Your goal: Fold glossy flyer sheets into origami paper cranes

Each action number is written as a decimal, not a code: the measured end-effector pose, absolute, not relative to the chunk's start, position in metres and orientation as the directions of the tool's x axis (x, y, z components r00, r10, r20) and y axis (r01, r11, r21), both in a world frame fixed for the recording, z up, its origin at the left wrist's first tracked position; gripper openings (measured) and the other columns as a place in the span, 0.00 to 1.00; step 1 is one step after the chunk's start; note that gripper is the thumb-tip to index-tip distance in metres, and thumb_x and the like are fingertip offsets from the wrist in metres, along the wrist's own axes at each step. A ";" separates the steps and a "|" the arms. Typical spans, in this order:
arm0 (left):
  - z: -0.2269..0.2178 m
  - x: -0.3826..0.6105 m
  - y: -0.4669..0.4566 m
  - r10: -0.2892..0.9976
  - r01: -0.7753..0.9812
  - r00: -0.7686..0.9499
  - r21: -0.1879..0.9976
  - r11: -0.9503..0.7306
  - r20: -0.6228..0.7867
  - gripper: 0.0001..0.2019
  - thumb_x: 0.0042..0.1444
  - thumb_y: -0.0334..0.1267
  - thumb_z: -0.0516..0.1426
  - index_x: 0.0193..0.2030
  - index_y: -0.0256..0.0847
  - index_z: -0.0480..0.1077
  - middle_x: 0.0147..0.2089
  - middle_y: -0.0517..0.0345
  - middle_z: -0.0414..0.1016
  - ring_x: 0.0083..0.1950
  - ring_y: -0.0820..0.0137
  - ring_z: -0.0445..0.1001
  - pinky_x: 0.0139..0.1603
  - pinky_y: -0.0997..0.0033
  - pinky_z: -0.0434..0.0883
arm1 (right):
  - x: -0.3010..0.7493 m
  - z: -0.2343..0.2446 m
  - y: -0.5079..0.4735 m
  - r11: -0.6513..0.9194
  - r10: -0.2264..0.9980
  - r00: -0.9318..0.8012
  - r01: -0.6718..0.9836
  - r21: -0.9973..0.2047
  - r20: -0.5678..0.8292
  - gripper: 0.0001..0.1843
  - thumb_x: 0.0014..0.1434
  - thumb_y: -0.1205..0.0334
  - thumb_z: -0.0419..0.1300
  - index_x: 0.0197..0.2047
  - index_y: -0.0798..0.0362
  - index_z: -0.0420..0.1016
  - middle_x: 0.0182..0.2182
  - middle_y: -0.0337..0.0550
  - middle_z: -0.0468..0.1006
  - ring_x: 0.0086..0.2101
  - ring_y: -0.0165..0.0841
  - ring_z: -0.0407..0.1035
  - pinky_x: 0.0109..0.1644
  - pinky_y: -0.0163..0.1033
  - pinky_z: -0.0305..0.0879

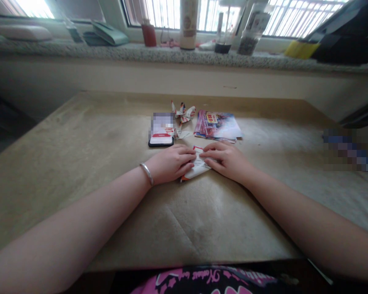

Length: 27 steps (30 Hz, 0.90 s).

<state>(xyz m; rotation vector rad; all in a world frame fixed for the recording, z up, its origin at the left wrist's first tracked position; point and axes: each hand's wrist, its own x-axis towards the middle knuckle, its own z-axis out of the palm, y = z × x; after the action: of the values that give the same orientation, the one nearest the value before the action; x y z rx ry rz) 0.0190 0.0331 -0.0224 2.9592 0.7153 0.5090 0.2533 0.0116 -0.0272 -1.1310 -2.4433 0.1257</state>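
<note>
A folded piece of white printed paper (198, 164) with red and orange edges lies on the table in front of me. My left hand (175, 162), with a silver bangle at the wrist, rests on the paper's left side, fingers stretched out. From the right, my right hand (225, 161) lies on the same paper with its fingers spread apart. Both hands cover parts of the sheet. Just beyond them are a smartphone (161, 136) with its screen lit, folded paper cranes (185, 114), and a stack of colourful printed sheets (219, 125).
The pale tabletop (79, 171) reaches a wall below a granite windowsill (168, 51). On the sill stand a red-brown jar (149, 34), a tall bottle (188, 26), a clear container (253, 32) and a yellow object (300, 49). A blurred-out item (351, 151) lies at the right edge.
</note>
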 end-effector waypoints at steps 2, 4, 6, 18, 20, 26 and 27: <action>-0.023 0.019 0.034 0.455 0.440 0.836 0.121 -0.890 0.307 0.17 0.65 0.39 0.48 0.51 0.33 0.73 0.53 0.46 0.75 0.53 0.62 0.72 0.57 0.59 0.70 | 0.253 -0.028 0.012 0.663 0.742 -0.575 0.708 -0.244 0.345 0.16 0.64 0.58 0.53 0.47 0.50 0.80 0.45 0.47 0.78 0.45 0.39 0.69 0.52 0.47 0.64; -0.024 0.019 0.035 0.455 0.443 0.835 0.115 -0.889 0.310 0.17 0.65 0.39 0.48 0.51 0.34 0.73 0.53 0.47 0.75 0.54 0.63 0.72 0.57 0.59 0.70 | 0.252 -0.029 0.014 0.663 0.741 -0.579 0.711 -0.233 0.341 0.16 0.65 0.58 0.53 0.48 0.51 0.79 0.46 0.48 0.78 0.46 0.39 0.69 0.52 0.47 0.64; -0.024 0.019 0.036 0.454 0.445 0.832 0.106 -0.889 0.318 0.17 0.65 0.39 0.48 0.50 0.34 0.74 0.54 0.46 0.74 0.55 0.62 0.72 0.58 0.58 0.70 | 0.252 -0.029 0.014 0.664 0.739 -0.583 0.714 -0.223 0.338 0.17 0.65 0.58 0.52 0.50 0.51 0.78 0.47 0.48 0.78 0.47 0.40 0.68 0.53 0.48 0.63; -0.021 0.016 0.038 0.529 0.496 0.793 0.185 -0.849 0.302 0.16 0.65 0.36 0.47 0.49 0.34 0.73 0.51 0.47 0.75 0.51 0.64 0.72 0.55 0.60 0.71 | 0.251 -0.028 0.013 0.666 0.738 -0.587 0.714 -0.217 0.334 0.17 0.65 0.60 0.51 0.50 0.52 0.78 0.48 0.47 0.77 0.47 0.40 0.68 0.54 0.49 0.62; -0.021 0.017 0.038 0.540 0.502 0.794 0.200 -0.841 0.277 0.17 0.66 0.37 0.46 0.51 0.34 0.73 0.51 0.47 0.74 0.51 0.64 0.72 0.55 0.60 0.70 | 0.251 -0.028 0.014 0.663 0.741 -0.585 0.717 -0.217 0.331 0.17 0.65 0.59 0.51 0.51 0.52 0.78 0.49 0.47 0.77 0.47 0.40 0.68 0.54 0.49 0.62; -0.025 0.018 0.040 0.519 0.493 0.808 0.161 -0.855 0.281 0.17 0.65 0.40 0.48 0.51 0.35 0.72 0.53 0.46 0.71 0.54 0.61 0.68 0.57 0.57 0.68 | 0.250 -0.028 0.014 0.655 0.745 -0.589 0.734 -0.178 0.313 0.20 0.67 0.57 0.48 0.52 0.52 0.77 0.50 0.46 0.76 0.47 0.41 0.67 0.55 0.49 0.62; -0.025 0.019 0.041 0.521 0.495 0.805 0.162 -0.854 0.283 0.16 0.65 0.40 0.48 0.50 0.35 0.72 0.54 0.46 0.71 0.55 0.61 0.68 0.58 0.57 0.67 | 0.250 -0.028 0.014 0.654 0.746 -0.592 0.739 -0.165 0.305 0.20 0.67 0.57 0.48 0.53 0.52 0.76 0.50 0.46 0.76 0.48 0.41 0.66 0.55 0.49 0.61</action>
<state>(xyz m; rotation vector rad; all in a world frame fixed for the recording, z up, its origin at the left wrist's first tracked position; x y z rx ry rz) 0.0186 0.0408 -0.0253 2.9082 0.8197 0.4915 0.2500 0.0137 -0.0277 -1.1784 -2.5265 0.0291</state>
